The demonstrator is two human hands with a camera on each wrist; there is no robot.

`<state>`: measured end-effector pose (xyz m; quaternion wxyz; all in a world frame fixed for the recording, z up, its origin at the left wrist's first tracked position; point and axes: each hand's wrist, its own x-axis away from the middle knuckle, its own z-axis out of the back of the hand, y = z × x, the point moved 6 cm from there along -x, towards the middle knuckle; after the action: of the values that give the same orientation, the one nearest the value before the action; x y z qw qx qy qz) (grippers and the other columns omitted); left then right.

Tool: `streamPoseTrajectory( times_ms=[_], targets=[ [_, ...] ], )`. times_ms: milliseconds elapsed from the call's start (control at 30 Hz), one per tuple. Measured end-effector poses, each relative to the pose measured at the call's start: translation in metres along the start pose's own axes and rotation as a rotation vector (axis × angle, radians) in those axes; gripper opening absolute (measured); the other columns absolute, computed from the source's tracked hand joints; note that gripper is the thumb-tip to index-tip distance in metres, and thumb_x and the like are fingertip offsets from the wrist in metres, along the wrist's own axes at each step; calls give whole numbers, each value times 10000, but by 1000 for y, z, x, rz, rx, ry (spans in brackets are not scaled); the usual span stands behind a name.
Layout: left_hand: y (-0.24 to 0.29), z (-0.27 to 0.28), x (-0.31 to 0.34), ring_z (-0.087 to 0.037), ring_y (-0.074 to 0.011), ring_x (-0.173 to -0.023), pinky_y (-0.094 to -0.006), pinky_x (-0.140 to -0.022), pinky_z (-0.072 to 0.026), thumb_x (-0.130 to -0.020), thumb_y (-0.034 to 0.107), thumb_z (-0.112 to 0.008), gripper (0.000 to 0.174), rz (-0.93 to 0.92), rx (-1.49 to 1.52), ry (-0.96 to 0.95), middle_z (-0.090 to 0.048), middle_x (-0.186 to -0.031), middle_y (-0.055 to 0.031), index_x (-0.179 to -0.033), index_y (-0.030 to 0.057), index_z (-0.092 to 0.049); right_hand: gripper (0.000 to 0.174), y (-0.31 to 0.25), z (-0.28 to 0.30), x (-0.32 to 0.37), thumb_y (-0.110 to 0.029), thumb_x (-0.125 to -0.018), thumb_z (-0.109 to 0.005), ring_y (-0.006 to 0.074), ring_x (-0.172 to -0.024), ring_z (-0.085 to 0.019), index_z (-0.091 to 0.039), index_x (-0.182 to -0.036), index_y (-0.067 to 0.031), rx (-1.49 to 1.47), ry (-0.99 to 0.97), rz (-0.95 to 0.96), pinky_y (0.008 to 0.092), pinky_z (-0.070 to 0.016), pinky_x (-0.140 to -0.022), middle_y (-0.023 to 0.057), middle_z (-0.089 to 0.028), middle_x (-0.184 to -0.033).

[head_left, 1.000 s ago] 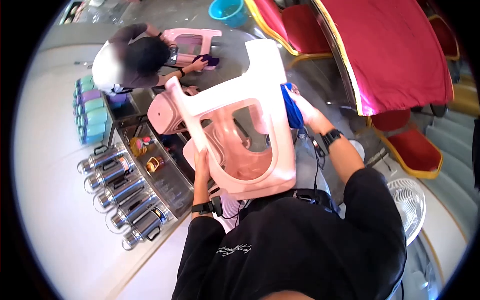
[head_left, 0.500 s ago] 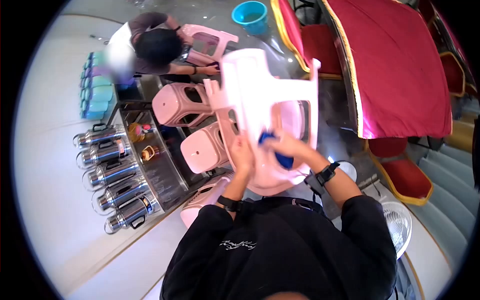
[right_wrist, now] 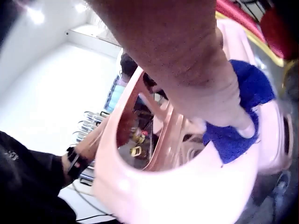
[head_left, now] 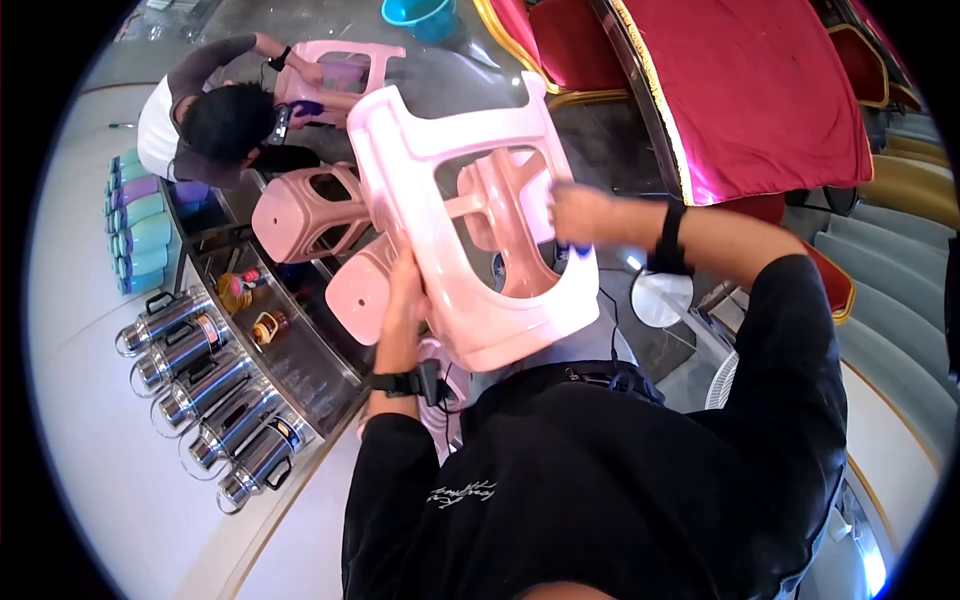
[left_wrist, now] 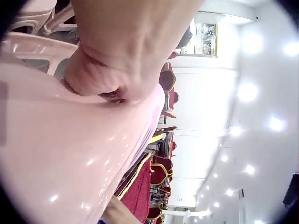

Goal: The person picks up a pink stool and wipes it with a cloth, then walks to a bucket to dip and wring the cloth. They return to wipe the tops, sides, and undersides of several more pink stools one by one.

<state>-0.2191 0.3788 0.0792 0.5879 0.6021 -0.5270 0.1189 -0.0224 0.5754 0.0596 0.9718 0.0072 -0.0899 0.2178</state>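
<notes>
A pink plastic stool (head_left: 505, 325) is held tilted in front of the body, its legs pointing away. My left hand (head_left: 404, 292) grips its left edge; in the left wrist view the fingers curl over the rim beside a glossy pink panel. At the stool's right side is my right hand (head_left: 588, 214), slightly blurred. A blue cloth (right_wrist: 254, 86) lies under that hand, pinched between thumb and fingers against the pink plastic beside the cut-out. Only a sliver of the cloth shows in the head view.
More pink stools (head_left: 365, 290) stand to the left, by a metal shelf (head_left: 315, 385) with several steel flasks (head_left: 265, 460). Another person (head_left: 225, 120) handles a pink stool farther off. A red-covered table (head_left: 740, 90) is at right, a teal basin (head_left: 420, 15) beyond.
The stool was turned one way and then back, so its large cut-out faces up again. My right hand crossed with the cloth to the near panel, then returned to the right side.
</notes>
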Motion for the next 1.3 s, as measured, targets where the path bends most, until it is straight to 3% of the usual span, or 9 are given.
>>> streamPoseTrajectory(
  times_ms=[100, 333, 367, 500, 600, 733, 933, 1167, 1300],
  targets=[
    [8, 21, 4, -729, -236, -864, -408, -759, -629, -1075, 563, -392, 621, 88, -92, -143, -727, -1048, -136, -1265, 17, -618, 109, 76, 12, -23, -220, -779, -687, 265, -971, -668, -778, -821, -177, -169, 64, 52, 421, -523, -899, 39, -714, -871],
    [-13, 63, -11, -717, -182, -768, -323, -664, -611, -1065, 449, -531, 503, -87, -47, 64, -730, -949, -103, -1132, -26, -682, 248, -22, 3, -24, -328, -754, -789, 349, -889, -703, -746, -937, -168, -508, -129, 233, 479, -538, -784, 83, -737, -868],
    [-12, 68, -14, -693, -145, -691, -281, -614, -581, -1043, 437, -591, 479, -130, -54, 106, -729, -871, -79, -1025, -28, -708, 318, -55, 7, -37, -403, -788, -767, 357, -896, -707, -745, -1002, -169, -637, -404, 148, 486, -542, -762, 102, -740, -893],
    [-22, 67, -18, -652, -108, -656, -250, -581, -524, -1030, 479, -604, 504, -188, -185, 211, -714, -777, -33, -903, 6, -724, 417, -139, 28, -74, -398, -872, -724, 452, -905, -679, -719, -1023, -9, -1292, 9, -350, 517, -535, -796, 270, -707, -966],
    [-40, 71, -36, -637, -88, -676, -248, -612, -515, -1043, 484, -580, 533, -240, -332, 206, -716, -788, -35, -871, 0, -725, 340, -129, 40, -104, -342, -934, -709, 295, -759, -709, -724, -1005, -10, -1699, 177, -825, 410, -551, -725, 187, -724, -809],
    [-26, 41, -24, -704, -149, -746, -293, -666, -583, -1084, 461, -485, 490, -101, -146, 3, -741, -938, -66, -1100, 19, -695, 287, -53, 37, -122, -288, -1031, -612, 222, -865, -699, -672, -1186, -54, -2365, 836, -1264, 383, -568, -729, 79, -728, -1037],
    [-10, 47, -11, -717, -201, -873, -336, -767, -606, -1088, 470, -463, 537, -167, -10, 95, -729, -1046, -126, -1199, -21, -650, 352, 46, 16, -39, -227, -1091, -476, 263, -1148, -678, -569, -1343, -1, -2719, 742, -756, 455, -538, -1041, 142, -672, -1278],
    [44, 80, 5, -717, -238, -889, -395, -792, -611, -1063, 373, -516, 401, -108, 132, 56, -728, -1028, -108, -1229, 27, -632, 557, 58, -38, 76, -509, -1048, -530, 240, -1009, -712, -617, -1269, -5, -2442, 795, -1143, 409, -562, -970, 149, -717, -1122],
    [61, 91, -8, -626, -172, -624, -302, -530, -511, -1067, 351, -506, 286, -149, 35, 80, -633, -755, -28, -1036, 102, -643, 664, 47, -2, 10, -592, -1033, -487, 213, -1068, -701, -584, -1401, -48, -2827, 1005, -806, 395, -543, -1006, 100, -697, -1289]
  ],
)
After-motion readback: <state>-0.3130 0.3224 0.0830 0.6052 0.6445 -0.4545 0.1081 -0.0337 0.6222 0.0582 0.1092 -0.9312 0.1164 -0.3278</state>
